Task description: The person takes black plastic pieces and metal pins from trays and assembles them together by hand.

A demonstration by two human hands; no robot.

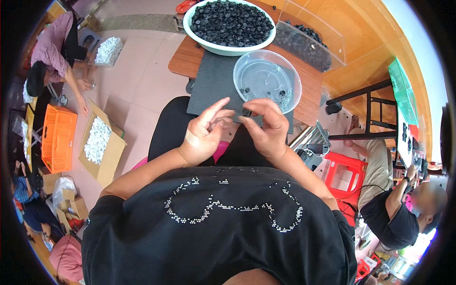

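Observation:
Between the thumb and forefinger of my right hand (pixel 268 127) is a small round black part (pixel 246 113), pinched above the front of a dark grey mat. My left hand (pixel 205 130) is just to its left, fingers stretched out and apart, with nothing visible in it; a pale plaster (pixel 192 138) sticks near its thumb side. Beyond my hands, a clear round plastic tub (pixel 241 78) holds a few black parts and thin clear scraps. Behind it, a pale green basin (pixel 189 29) is heaped with small black parts (pixel 230 23).
The grey mat (pixel 209 78) covers part of a brown wooden table (pixel 183 59). A clear bin (pixel 332 40) of black parts stands at its back right. On the floor left are a cardboard box (pixel 114 152) of white pieces and an orange crate (pixel 59 137). Other people work on both sides.

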